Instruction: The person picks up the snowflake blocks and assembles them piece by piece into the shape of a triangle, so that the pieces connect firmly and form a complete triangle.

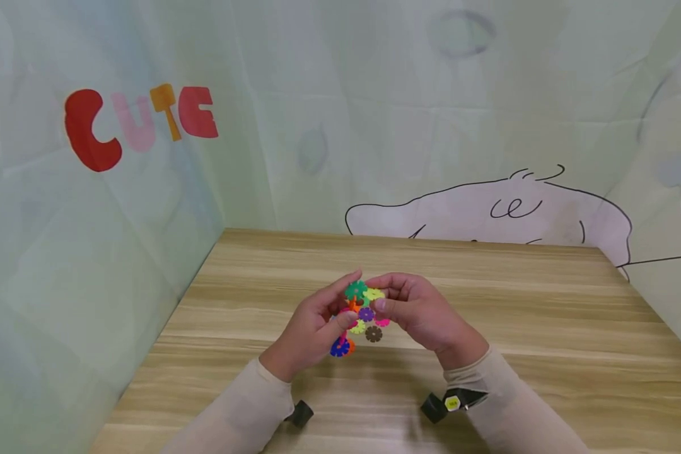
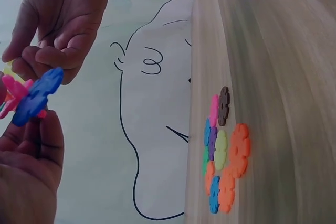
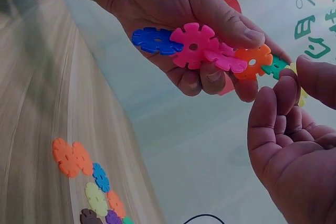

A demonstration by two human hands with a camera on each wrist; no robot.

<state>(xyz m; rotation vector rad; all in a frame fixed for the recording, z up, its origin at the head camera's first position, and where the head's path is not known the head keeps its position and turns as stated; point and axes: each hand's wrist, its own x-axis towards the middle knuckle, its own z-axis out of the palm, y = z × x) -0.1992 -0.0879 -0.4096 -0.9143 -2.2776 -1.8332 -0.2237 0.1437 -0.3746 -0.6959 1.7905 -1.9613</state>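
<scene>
Above the wooden table (image 1: 488,315), the left hand (image 1: 312,328) grips a chain of joined snowflake discs (image 3: 202,48), thumb pressed on top and fingers curled beneath; blue, pink, orange and green pieces show in the right wrist view; the right hand (image 1: 420,315) pinches the chain's far end, at a yellow-green disc (image 1: 373,294), between thumb and fingertips; a loose pile of discs (image 2: 223,150) lies flat on the table just below the hands.

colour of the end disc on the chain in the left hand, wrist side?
Blue disc, next to a pink one; clearest in the right wrist view.
</scene>
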